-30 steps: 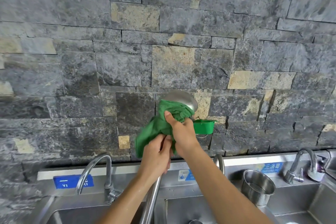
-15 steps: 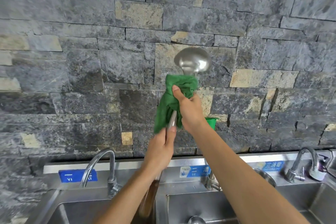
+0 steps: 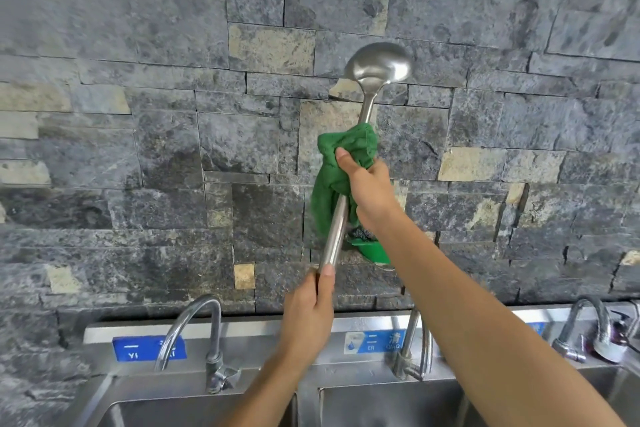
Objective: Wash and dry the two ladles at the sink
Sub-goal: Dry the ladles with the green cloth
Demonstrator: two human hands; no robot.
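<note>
Since a moment ago the green cloth (image 3: 343, 163) has slid down off the neck, leaving more bare shaft under the bowl of the ladle (image 3: 375, 68), and the lower hand has dropped further down the handle. The ladle stands nearly upright, bowl at the top and tilted a little to the right, held up in front of the stone wall (image 3: 173, 114) above the sink (image 3: 367, 402).

The right hand (image 3: 372, 192) is closed around the cloth, bunching it about the middle of the shaft, thumb laid over the fabric. The left hand (image 3: 310, 308) is wrapped tight on the lower handle, thumb pointing up along the steel.

Behind the right wrist a green holder (image 3: 374, 250) hangs on the wall with something dark and wiry in it, perhaps a scourer; I cannot tell. Of the basins only the upper rims show, so their contents are hidden. Faucets (image 3: 207, 333) rise along the back ledge.
</note>
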